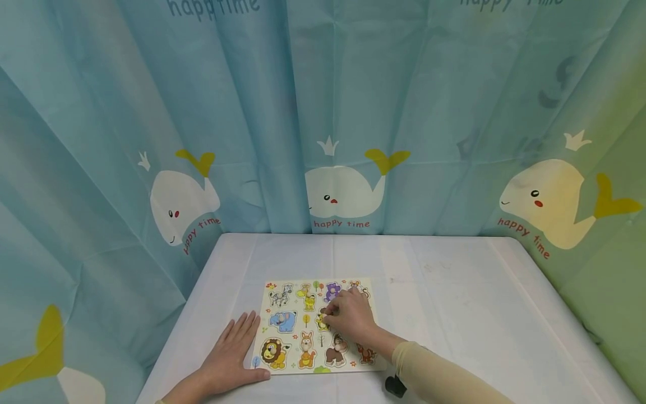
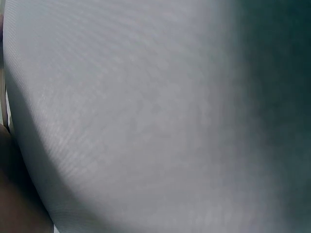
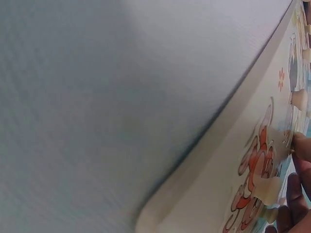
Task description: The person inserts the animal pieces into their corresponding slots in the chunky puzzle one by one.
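A wooden knob puzzle board point(image 1: 287, 367) lies flat on the table, animal pieces such as a zebra point(image 1: 281, 295), a blue elephant point(image 1: 283, 321) and a lion point(image 1: 274, 353) set in it. My left hand point(image 1: 232, 350) rests spread along the board's left edge, the thumb at its near left corner. Over the middle row, my right hand point(image 1: 350, 314) pinches a yellow spotted animal puzzle piece point(image 1: 321, 321) between thumb and fingers. The hand covers part of that piece and neighbouring slots. Wooden knobs point(image 3: 300, 99) stand up from the board in the right wrist view.
The white table point(image 1: 454, 297) extends around the board. A small black object point(image 1: 395, 386) lies by the right forearm, near the board's near right corner. Behind the table hangs a blue curtain point(image 1: 353, 112) printed with whales.
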The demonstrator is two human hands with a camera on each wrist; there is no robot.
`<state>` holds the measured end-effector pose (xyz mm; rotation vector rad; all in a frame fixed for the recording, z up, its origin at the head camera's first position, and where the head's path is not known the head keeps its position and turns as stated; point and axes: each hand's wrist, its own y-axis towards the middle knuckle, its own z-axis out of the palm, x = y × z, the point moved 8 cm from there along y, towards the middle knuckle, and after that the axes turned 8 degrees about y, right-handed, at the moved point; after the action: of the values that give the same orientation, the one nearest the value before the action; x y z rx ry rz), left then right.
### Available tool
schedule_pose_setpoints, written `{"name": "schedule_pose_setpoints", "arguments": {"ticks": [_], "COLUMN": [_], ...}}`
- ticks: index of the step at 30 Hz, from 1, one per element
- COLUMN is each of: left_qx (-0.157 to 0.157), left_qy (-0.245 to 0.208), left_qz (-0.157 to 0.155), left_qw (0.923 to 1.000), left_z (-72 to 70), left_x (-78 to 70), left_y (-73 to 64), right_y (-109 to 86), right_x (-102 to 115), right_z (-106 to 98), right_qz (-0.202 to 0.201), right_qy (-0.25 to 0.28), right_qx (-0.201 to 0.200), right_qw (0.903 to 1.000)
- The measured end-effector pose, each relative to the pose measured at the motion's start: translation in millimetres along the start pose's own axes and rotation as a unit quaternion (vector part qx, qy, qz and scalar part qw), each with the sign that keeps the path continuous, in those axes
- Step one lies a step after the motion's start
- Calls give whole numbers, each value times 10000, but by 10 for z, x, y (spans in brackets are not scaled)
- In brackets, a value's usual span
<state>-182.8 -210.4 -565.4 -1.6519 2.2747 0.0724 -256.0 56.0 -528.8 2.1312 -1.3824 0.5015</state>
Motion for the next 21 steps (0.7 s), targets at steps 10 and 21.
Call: {"name": "schedule_pose_setpoints", "arguments": {"ticks": [10, 21], "left_qx": [67, 196], "left_qy": [68, -820], "left_qz": [66, -248], "left_qw": [9999, 9961], "left_z": [-40, -292], "left_x": [-14, 64], "left_y": [7, 33], "right_y": [-4, -139], "right_x": [-45, -555], "right_z": [-37, -771], "right_qz": [408, 1168], "right_qy": [512, 1208], "right_qx": [633, -36], "right_qw": [9958, 9858]}}
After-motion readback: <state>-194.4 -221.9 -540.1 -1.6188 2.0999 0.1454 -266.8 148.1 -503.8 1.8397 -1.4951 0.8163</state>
